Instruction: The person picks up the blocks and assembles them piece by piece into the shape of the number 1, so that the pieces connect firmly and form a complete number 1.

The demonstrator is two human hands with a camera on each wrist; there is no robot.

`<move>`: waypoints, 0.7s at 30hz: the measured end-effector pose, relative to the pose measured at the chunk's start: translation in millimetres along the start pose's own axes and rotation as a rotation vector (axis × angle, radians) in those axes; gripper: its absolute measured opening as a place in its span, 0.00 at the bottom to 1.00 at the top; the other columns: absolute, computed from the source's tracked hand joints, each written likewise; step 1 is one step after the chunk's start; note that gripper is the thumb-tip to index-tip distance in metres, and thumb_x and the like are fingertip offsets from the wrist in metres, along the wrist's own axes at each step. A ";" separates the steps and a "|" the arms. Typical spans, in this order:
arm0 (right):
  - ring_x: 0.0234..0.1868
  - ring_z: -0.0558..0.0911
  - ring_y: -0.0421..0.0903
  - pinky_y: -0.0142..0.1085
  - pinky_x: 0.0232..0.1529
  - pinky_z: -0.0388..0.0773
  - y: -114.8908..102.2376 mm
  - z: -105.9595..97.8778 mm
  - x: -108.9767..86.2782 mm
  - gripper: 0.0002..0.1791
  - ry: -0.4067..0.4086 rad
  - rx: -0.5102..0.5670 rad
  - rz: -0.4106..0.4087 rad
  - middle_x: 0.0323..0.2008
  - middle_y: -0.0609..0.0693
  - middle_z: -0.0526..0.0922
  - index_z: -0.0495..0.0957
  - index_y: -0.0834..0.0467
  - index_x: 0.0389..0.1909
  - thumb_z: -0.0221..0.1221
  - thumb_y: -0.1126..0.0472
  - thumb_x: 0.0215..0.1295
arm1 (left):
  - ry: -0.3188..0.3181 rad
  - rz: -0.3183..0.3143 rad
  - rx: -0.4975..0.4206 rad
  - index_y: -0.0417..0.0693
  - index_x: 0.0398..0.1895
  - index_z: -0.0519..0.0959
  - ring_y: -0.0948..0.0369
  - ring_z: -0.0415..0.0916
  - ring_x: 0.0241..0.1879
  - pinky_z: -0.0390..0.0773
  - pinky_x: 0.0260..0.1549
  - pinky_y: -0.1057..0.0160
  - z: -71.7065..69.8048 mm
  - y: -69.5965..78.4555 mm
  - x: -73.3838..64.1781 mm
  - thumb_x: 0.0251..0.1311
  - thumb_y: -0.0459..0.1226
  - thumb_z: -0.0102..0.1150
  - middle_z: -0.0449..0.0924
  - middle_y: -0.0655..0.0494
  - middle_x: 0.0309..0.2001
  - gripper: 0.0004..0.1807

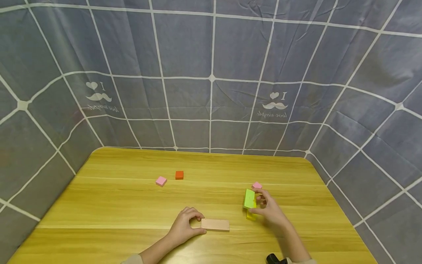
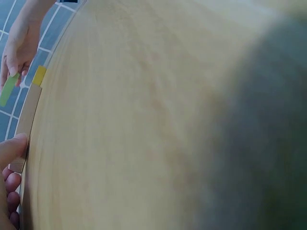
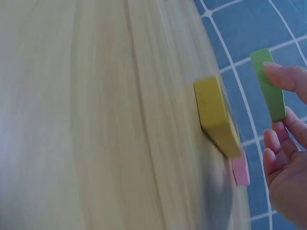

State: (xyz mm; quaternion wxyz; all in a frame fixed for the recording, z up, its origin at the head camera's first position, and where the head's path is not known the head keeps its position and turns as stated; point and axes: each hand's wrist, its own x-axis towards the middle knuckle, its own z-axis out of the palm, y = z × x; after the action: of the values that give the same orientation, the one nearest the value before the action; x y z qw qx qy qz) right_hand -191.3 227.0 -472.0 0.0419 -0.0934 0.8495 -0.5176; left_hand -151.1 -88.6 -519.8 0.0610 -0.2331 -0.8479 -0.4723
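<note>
My left hand (image 1: 185, 224) pinches the left end of a plain wooden block (image 1: 215, 225), thumb on the near side and fingers on the far side. The block lies lengthwise on the table. To the right, my right hand (image 1: 271, 209) holds a light green block (image 1: 249, 198) between thumb and fingers. In the right wrist view the green block (image 3: 268, 86) is raised off the table, apart from a yellow block (image 3: 216, 115). That yellow block (image 1: 251, 215) stands on the table, partly hidden by the green one in the head view.
A pink block (image 1: 257, 185) lies just beyond my right hand. Farther left on the wooden table (image 1: 108, 205) are another pink block (image 1: 161, 181) and a red block (image 1: 179, 175). A grey curtain (image 1: 188, 99) with white lines surrounds the table's back and sides.
</note>
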 end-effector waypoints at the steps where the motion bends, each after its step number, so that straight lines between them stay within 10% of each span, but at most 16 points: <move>1: 0.44 0.66 0.53 0.38 0.43 0.63 -0.9 2.5 1.3 0.37 -0.011 0.010 -0.004 0.46 0.56 0.68 0.65 0.62 0.58 0.69 0.67 0.44 | -0.001 -0.001 0.001 0.51 0.32 0.80 0.67 0.64 0.33 0.70 0.37 0.66 0.1 0.2 0.0 0.36 0.43 0.73 0.72 0.69 0.28 0.17; 21: 0.44 0.65 0.53 0.38 0.40 0.62 -14.0 51.4 18.8 0.35 -0.153 0.072 -0.090 0.45 0.56 0.67 0.67 0.59 0.56 0.69 0.67 0.44 | 0.003 0.002 0.010 0.51 0.32 0.79 0.67 0.65 0.33 0.70 0.36 0.66 1.6 -0.4 -0.3 0.36 0.44 0.73 0.72 0.69 0.27 0.17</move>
State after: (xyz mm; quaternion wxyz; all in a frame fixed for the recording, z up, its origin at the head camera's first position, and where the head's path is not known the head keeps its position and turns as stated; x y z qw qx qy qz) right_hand -199.5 172.1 -482.7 0.0868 -0.1693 0.8195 -0.5405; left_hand -150.9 -87.5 -521.1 0.0640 -0.2327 -0.8500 -0.4682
